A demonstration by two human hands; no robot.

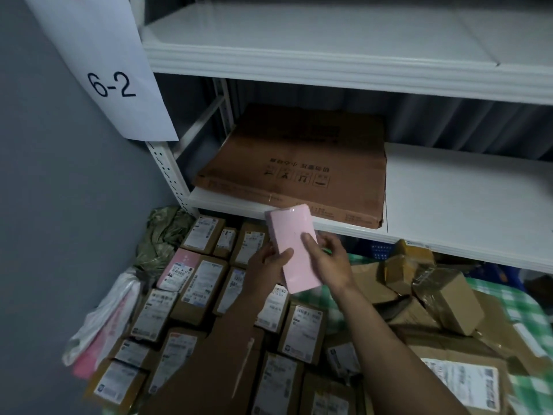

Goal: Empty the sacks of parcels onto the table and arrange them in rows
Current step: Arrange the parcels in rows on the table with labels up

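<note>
I hold a pink oblong parcel (291,235) up above the table with both hands. My left hand (266,265) grips its lower left edge, thumb on the front. My right hand (327,259) grips its right side, thumb across the face. Below them several brown cardboard parcels with white labels (206,280) lie in rows on the left of the table. A loose heap of brown parcels (443,295) sits on the right, on a green checked cloth (520,307).
A white metal shelf (449,199) juts out just above the table and carries a flat brown carton (293,166). A grey wall with a paper sign "6-2" (110,85) stands at the left. A green sack (163,235) and white and pink bags (101,324) lie beside the rows.
</note>
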